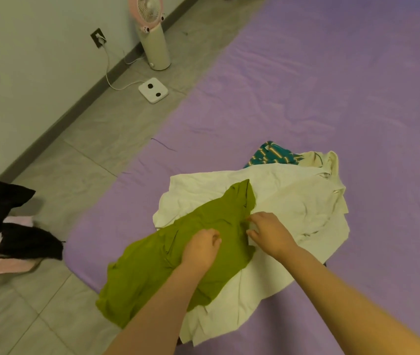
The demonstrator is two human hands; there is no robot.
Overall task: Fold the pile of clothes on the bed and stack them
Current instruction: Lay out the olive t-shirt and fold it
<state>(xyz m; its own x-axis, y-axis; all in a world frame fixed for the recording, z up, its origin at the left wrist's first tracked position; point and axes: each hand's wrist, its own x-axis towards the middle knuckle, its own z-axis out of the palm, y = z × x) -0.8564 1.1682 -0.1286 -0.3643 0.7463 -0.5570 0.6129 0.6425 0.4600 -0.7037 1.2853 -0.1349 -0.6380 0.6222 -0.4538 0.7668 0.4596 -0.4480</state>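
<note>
So the pile [280, 201] sits near the left edge of the purple bed [331, 85], green top [152, 265] lying on the white shirt [301, 201], a teal striped piece [270, 155] poking out at the far side. Left hand [200, 248] looks curled into the green cloth mid-garment, fingers bunched together on a fold. Right hand [270, 233] pinches its right edge, fingertips tucked into fabric, so I can't tell how much they've got.

What could go wrong: the green top's near end already hangs off the bed edge toward the floor [75, 175], so a tug could slide it off. Lifting could also drag the white shirt along.
</note>
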